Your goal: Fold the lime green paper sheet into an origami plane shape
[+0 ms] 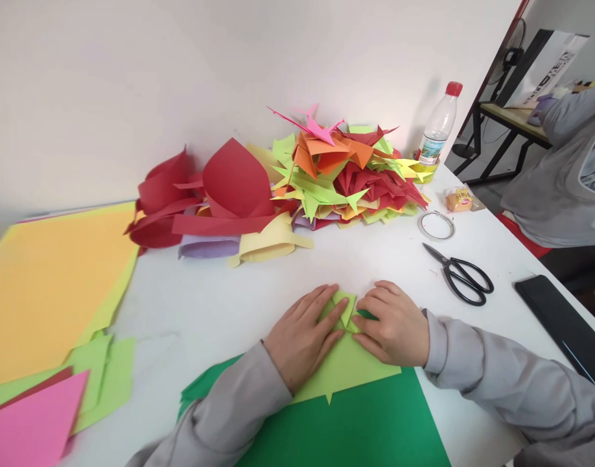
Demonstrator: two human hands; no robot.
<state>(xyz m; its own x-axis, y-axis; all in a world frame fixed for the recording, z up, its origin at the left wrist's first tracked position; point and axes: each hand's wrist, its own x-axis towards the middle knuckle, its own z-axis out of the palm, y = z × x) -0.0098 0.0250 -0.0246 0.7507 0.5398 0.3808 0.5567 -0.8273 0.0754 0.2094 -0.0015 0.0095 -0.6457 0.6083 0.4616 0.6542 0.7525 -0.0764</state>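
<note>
Folded light-green paper (356,366) is pressed by the left hand (304,332) and touched by the right hand (395,324), atop a dark-green sheet (356,428); scissors (447,262) are laid nearby.

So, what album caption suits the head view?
Left hand and right hand on folded lime paper, with colourful paper shapes heaped behind.

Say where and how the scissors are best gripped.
Probably by the black handle loops, the right hand coming from the near right side: the scissors lie flat, loops toward that side, blades pointing away and left.
</note>
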